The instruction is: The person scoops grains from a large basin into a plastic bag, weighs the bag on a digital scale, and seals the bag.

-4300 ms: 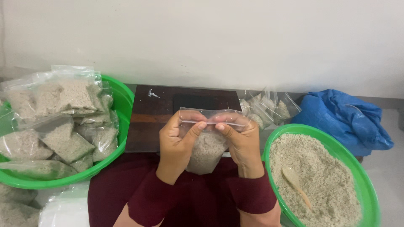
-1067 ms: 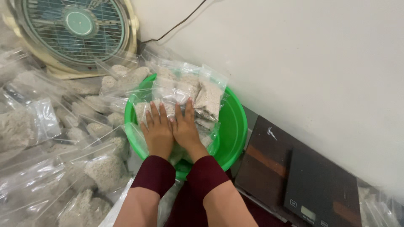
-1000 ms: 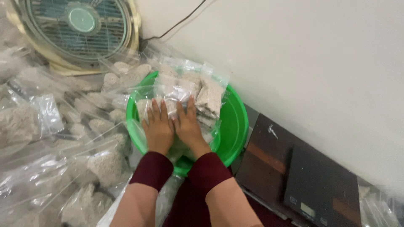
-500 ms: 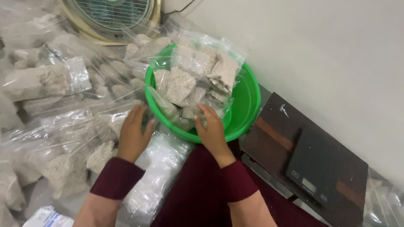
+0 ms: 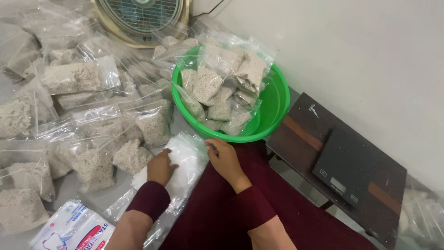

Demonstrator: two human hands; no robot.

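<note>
Both my hands rest on a stack of empty clear bags (image 5: 185, 159) lying just below the green basin (image 5: 273, 106): my left hand (image 5: 161, 167) presses flat on the stack's near left edge, and my right hand (image 5: 225, 159) pinches its upper right corner, fingers closed on the plastic. Filled bags of pale grain (image 5: 217, 90) sit heaped inside the basin, more filled bags (image 5: 92, 134) spread left of it, and a dark scale (image 5: 344, 171) stands to its right.

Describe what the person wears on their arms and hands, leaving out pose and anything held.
Both arms wear long, dark maroon sleeves with snug ribbed cuffs ending at the wrists. The left hand and right hand are bare: no gloves, rings or watch visible.
</note>
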